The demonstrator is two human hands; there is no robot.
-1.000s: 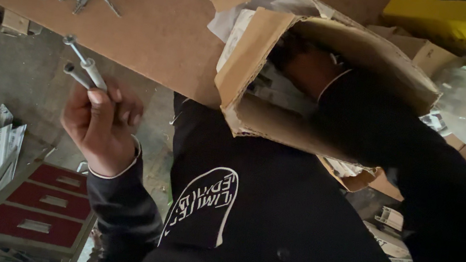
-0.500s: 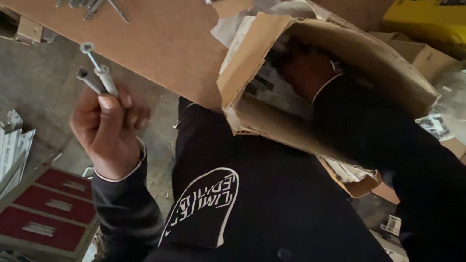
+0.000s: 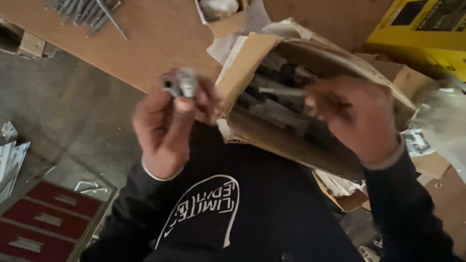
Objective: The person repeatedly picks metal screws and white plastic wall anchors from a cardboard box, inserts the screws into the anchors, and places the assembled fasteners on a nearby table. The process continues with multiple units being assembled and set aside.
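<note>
Above the surface (image 3: 153,47), I see left hand (image 3: 170,125) clamped on rigid, heavy bolts (image 3: 180,81); right hand (image 3: 356,121) pinches one bolt (image 3: 284,92) mid-shank inside the cardboard box (image 3: 255,61).

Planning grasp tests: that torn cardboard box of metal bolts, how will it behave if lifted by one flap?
The cardboard box looks torn and creased, so a flap would probably bend or rip rather than carry it. It is packed with metal bolts, so likely heavy for its size. With its open side tilted toward the person, the contents may slide out if it is tipped further.
</note>
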